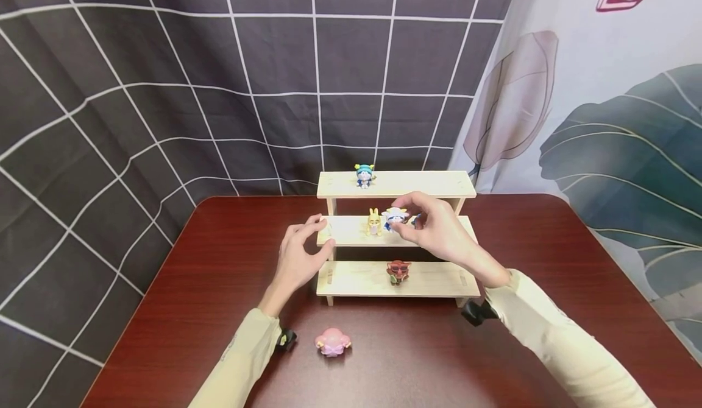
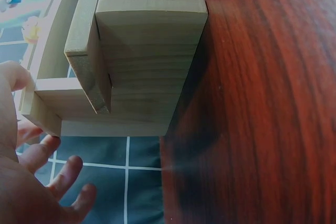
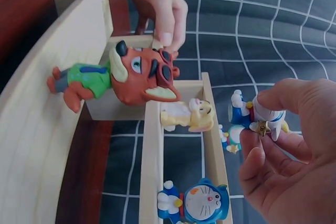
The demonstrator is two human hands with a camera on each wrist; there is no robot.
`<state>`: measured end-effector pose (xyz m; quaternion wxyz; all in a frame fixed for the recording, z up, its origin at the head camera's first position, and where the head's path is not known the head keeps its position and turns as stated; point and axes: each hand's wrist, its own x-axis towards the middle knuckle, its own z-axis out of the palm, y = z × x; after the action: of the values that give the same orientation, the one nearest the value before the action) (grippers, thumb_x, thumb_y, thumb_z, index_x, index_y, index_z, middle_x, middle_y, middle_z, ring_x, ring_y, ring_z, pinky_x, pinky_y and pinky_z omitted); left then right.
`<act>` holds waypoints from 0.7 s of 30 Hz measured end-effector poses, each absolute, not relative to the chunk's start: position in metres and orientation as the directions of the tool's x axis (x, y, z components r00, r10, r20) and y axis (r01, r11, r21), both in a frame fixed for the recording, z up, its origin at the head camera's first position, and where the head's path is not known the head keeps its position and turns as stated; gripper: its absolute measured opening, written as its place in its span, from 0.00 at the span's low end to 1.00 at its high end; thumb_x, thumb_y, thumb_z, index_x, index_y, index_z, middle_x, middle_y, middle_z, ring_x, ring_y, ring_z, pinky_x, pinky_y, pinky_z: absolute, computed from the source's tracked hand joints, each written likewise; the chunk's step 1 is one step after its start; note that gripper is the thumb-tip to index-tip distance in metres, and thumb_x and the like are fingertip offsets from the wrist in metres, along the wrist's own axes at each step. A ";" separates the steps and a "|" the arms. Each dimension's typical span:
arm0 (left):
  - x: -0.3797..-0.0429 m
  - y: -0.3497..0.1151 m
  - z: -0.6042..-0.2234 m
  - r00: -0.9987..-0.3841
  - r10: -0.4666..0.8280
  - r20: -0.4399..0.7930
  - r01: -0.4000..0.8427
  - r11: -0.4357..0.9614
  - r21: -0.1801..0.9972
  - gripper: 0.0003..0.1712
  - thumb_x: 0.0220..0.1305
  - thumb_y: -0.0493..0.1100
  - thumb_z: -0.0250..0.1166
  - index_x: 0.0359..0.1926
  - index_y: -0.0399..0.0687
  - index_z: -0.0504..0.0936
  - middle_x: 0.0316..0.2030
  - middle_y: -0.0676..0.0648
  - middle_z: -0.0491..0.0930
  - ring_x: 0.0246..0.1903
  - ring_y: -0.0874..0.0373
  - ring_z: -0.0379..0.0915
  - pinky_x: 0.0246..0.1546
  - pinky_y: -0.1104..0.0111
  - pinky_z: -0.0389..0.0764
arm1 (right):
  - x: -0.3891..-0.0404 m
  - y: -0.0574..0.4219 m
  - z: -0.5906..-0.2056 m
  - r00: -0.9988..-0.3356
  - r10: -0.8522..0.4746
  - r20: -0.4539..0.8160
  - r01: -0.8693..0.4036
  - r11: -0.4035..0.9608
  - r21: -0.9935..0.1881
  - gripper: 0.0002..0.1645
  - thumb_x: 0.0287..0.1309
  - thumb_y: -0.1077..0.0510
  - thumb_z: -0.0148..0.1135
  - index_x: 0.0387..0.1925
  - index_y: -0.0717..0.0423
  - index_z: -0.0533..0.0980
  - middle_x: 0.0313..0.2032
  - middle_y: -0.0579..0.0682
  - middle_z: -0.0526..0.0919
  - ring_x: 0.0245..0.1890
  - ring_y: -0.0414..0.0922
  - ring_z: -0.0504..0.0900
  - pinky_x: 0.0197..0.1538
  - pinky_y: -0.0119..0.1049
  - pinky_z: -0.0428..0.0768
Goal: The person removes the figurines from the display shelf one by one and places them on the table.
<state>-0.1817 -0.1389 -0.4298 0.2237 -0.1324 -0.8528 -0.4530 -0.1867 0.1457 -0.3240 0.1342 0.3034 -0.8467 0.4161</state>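
Plainly, our right grip [image 1: 437, 228] pinches a white-and-blue figurine [image 1: 395, 215] between thumb and fingers, holding it over the middle shelf [image 1: 350, 232] of a wooden stand [image 2: 142, 61], just beside a yellow rabbit figure [image 1: 374, 224]. On that shelf's right part stands a blue figure [image 3: 202, 203], mostly behind our right grip in the head view. Our left grip [image 1: 298, 254] clasps the middle shelf's left end, thumb at its front edge. A blue-hatted figure [image 1: 364, 176] stands on the top shelf [image 1: 422, 184], a red-brown fox [image 1: 398, 272] on the lowest shelf [image 1: 356, 280]. Nearer us, a pink figure [image 1: 333, 342] sits on the table [image 1: 408, 347].
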 end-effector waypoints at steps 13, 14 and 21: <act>-0.182 -0.139 -0.429 -0.866 0.023 0.500 0.428 0.549 0.717 0.25 0.57 0.45 0.73 0.56 0.46 0.85 0.61 0.49 0.79 0.50 0.49 0.70 0.48 0.51 0.70 | -0.165 0.145 -0.329 -0.755 -0.427 0.498 -0.654 0.434 -0.620 0.19 0.48 0.68 0.75 0.44 0.57 0.79 0.35 0.45 0.82 0.23 0.45 0.76 0.27 0.32 0.74; -0.181 -0.139 -0.429 -0.865 0.023 0.501 0.430 0.548 0.718 0.25 0.56 0.45 0.73 0.56 0.46 0.85 0.61 0.49 0.79 0.50 0.49 0.70 0.48 0.51 0.70 | -0.164 0.145 -0.330 -0.750 -0.433 0.499 -0.659 0.426 -0.620 0.20 0.48 0.69 0.75 0.44 0.58 0.79 0.36 0.45 0.82 0.23 0.45 0.76 0.27 0.32 0.74; -0.181 -0.139 -0.428 -0.872 0.026 0.489 0.422 0.548 0.722 0.25 0.57 0.46 0.73 0.56 0.46 0.85 0.61 0.49 0.78 0.50 0.50 0.69 0.48 0.52 0.70 | -0.152 0.145 -0.338 -0.728 -0.460 0.508 -0.680 0.397 -0.616 0.21 0.47 0.71 0.75 0.43 0.56 0.79 0.35 0.43 0.80 0.20 0.37 0.74 0.24 0.32 0.74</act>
<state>-0.1810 -0.1389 -0.4282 0.2165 -0.1315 -0.8528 -0.4566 -0.1524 0.1445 -0.3383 0.1289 0.3453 -0.8257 0.4270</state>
